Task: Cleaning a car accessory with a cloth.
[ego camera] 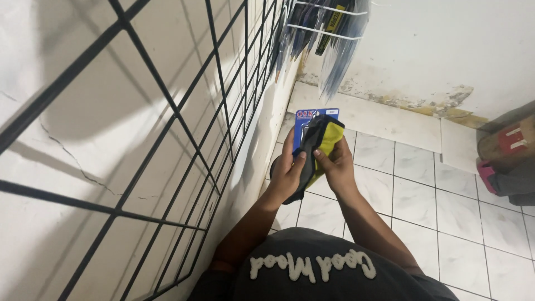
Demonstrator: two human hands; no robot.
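Both hands meet in front of my chest. My left hand (290,173) grips a flat blue carded package (313,115) from its left side, thumb across the front. My right hand (336,164) presses a yellow and black cloth (326,139) against the face of that package, fingers curled over the cloth. The cloth covers most of the package, so only its blue top edge shows. A dark part of the cloth hangs down below my left hand.
A black wire grid panel (178,111) leans on the white wall at my left. Packaged goods (329,28) hang from a white wire rack at the top. White floor tiles (423,189) lie below. A brown and grey object (510,156) sits at the right edge.
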